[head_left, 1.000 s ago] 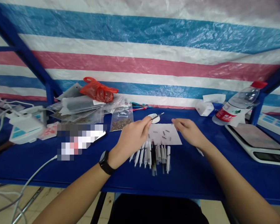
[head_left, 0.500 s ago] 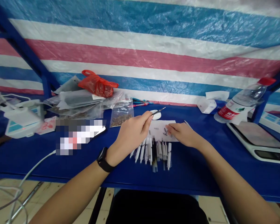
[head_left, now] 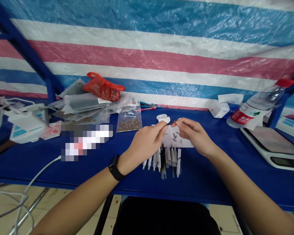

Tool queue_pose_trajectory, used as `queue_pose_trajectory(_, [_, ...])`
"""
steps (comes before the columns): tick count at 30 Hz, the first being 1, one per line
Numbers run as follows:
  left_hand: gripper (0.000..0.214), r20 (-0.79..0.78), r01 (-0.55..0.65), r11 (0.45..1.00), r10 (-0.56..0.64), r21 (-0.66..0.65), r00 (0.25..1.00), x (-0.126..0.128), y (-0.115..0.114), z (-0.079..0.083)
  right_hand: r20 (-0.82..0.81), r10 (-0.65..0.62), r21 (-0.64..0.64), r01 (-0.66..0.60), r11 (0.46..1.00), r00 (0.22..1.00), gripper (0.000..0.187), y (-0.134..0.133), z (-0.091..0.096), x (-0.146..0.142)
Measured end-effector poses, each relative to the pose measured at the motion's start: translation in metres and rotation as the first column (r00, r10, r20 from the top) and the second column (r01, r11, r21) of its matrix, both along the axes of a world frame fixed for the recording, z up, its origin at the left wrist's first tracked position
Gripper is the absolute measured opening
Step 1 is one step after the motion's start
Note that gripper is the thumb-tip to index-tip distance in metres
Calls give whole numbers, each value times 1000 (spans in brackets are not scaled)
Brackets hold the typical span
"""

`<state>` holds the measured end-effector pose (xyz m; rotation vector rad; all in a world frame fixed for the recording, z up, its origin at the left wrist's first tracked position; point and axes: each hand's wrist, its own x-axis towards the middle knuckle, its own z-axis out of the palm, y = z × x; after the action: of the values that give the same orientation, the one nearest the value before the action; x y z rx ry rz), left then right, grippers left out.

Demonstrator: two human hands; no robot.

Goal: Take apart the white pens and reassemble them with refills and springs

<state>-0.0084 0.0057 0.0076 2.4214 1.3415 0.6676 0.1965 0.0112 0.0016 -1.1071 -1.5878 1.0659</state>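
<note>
The person's left hand [head_left: 145, 142] pinches a slim dark rod [head_left: 172, 122] between thumb and forefinger, above the blue table [head_left: 218, 186]. The curled fingertips of the right hand [head_left: 194, 137] meet the rod's far end, though the view is too small to tell whether they grip it. Just behind the rod lies a small white oval piece [head_left: 163, 118]. Below the hands, a sheet of white paper [head_left: 182, 140] carries small dark bits, and a row of white and dark tubes [head_left: 169, 161] lies at its near edge. A clear bag of brown fragments [head_left: 129, 121] sits left of the hands. A black watch [head_left: 115, 168] circles the left wrist, and a digital scale [head_left: 271, 147] stands at the right.
</note>
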Motion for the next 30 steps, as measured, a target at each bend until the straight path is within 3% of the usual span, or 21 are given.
queue_pose_trajectory(4, [30, 17, 50, 998, -49, -30, 999, 3, -1, -3, -91, -22, 8, 23, 1000, 996, 44, -4, -2, -11])
queue_pose_trajectory(11, [29, -30, 104, 994, -105, -37, 994, 3, -2, -2, 17, -131, 94, 129, 987, 991, 52, -5, -3, -14])
queue_pose_trajectory(14, [30, -32, 114, 993, -115, -10, 993, 0, -1, -1, -72, -266, 163, 274, 948, 961, 49, -1, 0, -4])
queue_pose_trajectory(17, [32, -105, 54, 997, -49, 46, 993, -8, 5, 2, -205, -368, 100, 393, 914, 907, 46, 3, 5, 10])
queue_pose_trajectory(19, [32, -190, -11, 998, 22, 57, 982, -15, 10, 3, -127, -310, 31, 316, 948, 942, 44, 3, 8, 15])
queue_pose_trajectory(22, [28, -320, -58, 998, 54, -2, 946, -25, 17, 4, 164, -55, -52, 64, 997, 985, 41, -3, 9, 9])
queue_pose_trajectory(25, [24, -363, -46, 997, 18, -67, 931, -31, 20, 3, 395, 126, -82, -101, 991, 910, 40, -14, 9, -7])
queue_pose_trajectory(30, [16, -353, 14, 982, -82, -190, 932, -33, 19, 2, 575, 206, -86, -192, 978, 792, 44, -22, 9, -23])
